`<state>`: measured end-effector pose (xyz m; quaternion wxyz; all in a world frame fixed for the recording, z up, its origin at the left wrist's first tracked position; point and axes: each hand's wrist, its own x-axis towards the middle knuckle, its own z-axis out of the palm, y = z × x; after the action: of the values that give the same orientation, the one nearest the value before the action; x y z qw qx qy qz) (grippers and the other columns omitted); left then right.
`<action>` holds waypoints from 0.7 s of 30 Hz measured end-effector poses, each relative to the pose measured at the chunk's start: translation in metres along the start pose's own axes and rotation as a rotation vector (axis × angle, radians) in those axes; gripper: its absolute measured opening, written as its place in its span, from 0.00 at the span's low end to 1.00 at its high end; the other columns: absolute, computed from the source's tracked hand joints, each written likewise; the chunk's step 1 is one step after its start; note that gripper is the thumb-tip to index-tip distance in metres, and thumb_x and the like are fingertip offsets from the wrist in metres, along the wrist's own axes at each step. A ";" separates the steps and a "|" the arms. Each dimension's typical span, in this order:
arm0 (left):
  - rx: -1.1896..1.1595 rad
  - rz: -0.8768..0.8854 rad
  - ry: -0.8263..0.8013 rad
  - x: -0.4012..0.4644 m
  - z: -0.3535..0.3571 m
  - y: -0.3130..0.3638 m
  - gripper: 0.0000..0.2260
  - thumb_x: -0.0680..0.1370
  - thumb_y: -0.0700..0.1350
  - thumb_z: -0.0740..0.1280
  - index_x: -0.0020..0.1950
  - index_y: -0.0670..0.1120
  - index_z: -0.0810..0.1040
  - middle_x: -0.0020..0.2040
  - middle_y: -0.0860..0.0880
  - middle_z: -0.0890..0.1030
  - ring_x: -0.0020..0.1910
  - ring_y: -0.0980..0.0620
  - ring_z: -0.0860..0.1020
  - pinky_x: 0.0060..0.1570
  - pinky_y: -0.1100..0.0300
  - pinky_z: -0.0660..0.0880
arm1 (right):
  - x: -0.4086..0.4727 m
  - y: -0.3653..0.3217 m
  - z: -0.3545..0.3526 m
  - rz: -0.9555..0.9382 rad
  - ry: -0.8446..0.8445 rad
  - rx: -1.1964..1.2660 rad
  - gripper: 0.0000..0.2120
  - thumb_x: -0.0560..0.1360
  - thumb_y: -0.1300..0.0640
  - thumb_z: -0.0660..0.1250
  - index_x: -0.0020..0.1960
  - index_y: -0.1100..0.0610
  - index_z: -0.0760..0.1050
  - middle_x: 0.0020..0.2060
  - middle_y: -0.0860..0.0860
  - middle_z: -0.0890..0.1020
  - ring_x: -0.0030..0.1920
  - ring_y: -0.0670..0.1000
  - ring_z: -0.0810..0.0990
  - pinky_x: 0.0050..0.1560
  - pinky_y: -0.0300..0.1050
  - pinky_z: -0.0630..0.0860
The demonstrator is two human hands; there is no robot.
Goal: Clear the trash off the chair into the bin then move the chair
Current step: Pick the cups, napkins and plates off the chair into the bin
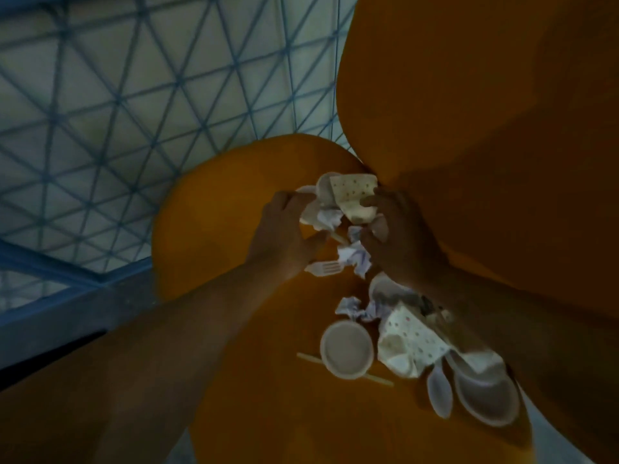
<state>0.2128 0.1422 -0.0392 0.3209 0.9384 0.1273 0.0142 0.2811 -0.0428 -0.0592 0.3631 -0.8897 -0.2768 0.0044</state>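
The left hand (284,229) has its fingers curled over the edge of a small heap of trash at the back of the seat; its grip closes on a white crumpled paper (323,219), with the thumb below and the other fingers on top. The right hand (398,236) comes from the other side, and its grip pinches a dotted napkin (355,195) between thumb and fingers. The two hands face each other with the heap between them.

Just under the hands lies a white plastic fork (326,267) on the seat, beside another crumpled paper ball (355,259). Nearer to the camera, still on the seat, there is a second group of trash: a round white paper cup (346,349) seen from above, a thin wooden stick (310,358) passing under it, a second dotted napkin (412,343), a white plastic spoon (438,393) and a small white bowl (482,400) just beside the spoon. Some more crumpled paper (348,306) lies between the two groups.

All this trash rests on the orange chair (217,229), whose backrest rises big on the right side. Behind the chair, at the left, a wall with a blue triangular grid (117,112) is visible. The picture is dim and a little blurred.
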 end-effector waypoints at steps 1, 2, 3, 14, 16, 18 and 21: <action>0.000 0.017 -0.017 0.013 0.003 -0.002 0.28 0.75 0.52 0.71 0.73 0.50 0.66 0.70 0.46 0.65 0.69 0.44 0.65 0.64 0.51 0.70 | 0.013 0.005 0.002 0.015 -0.013 -0.019 0.22 0.70 0.60 0.74 0.62 0.59 0.72 0.64 0.58 0.71 0.65 0.60 0.69 0.59 0.50 0.73; 0.008 0.025 -0.036 0.020 0.006 -0.002 0.30 0.74 0.53 0.71 0.73 0.51 0.66 0.71 0.46 0.65 0.69 0.44 0.64 0.64 0.50 0.70 | 0.022 0.010 0.003 0.024 -0.031 -0.029 0.24 0.69 0.60 0.74 0.63 0.58 0.72 0.64 0.58 0.71 0.65 0.60 0.69 0.59 0.51 0.73; 0.028 0.029 -0.061 0.029 0.011 -0.003 0.31 0.74 0.54 0.71 0.74 0.52 0.64 0.72 0.46 0.64 0.69 0.44 0.63 0.64 0.49 0.70 | 0.031 0.015 0.004 0.033 -0.051 -0.034 0.25 0.69 0.60 0.75 0.64 0.57 0.71 0.64 0.58 0.70 0.65 0.60 0.69 0.58 0.51 0.73; 0.107 0.010 -0.035 0.042 0.045 -0.014 0.13 0.76 0.53 0.66 0.60 0.54 0.77 0.65 0.49 0.73 0.57 0.46 0.77 0.50 0.50 0.78 | 0.062 0.036 0.032 0.122 -0.148 -0.047 0.20 0.67 0.57 0.77 0.57 0.59 0.77 0.71 0.56 0.62 0.71 0.54 0.63 0.63 0.39 0.65; 0.078 -0.006 0.022 0.040 0.042 -0.013 0.11 0.76 0.53 0.67 0.57 0.54 0.77 0.63 0.50 0.74 0.52 0.46 0.79 0.52 0.51 0.75 | 0.059 0.032 0.032 0.126 -0.108 -0.032 0.18 0.66 0.57 0.78 0.52 0.61 0.78 0.68 0.56 0.66 0.67 0.54 0.67 0.58 0.38 0.67; 0.080 -0.040 0.086 0.036 0.035 -0.008 0.11 0.75 0.54 0.67 0.57 0.55 0.76 0.61 0.51 0.75 0.52 0.47 0.77 0.55 0.52 0.68 | 0.054 0.028 0.030 0.112 -0.064 -0.020 0.18 0.65 0.57 0.78 0.50 0.61 0.77 0.64 0.56 0.70 0.63 0.55 0.71 0.55 0.41 0.71; -0.022 -0.063 0.157 0.028 0.023 -0.002 0.12 0.73 0.54 0.68 0.55 0.53 0.75 0.56 0.50 0.75 0.49 0.46 0.77 0.53 0.49 0.72 | 0.047 0.019 0.022 0.083 0.013 -0.022 0.16 0.66 0.58 0.75 0.50 0.62 0.75 0.62 0.57 0.71 0.61 0.57 0.73 0.54 0.45 0.74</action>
<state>0.2421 0.1365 -0.0604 0.3205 0.9264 0.1812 0.0789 0.3259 -0.0164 -0.0780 0.3547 -0.9043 -0.2374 0.0104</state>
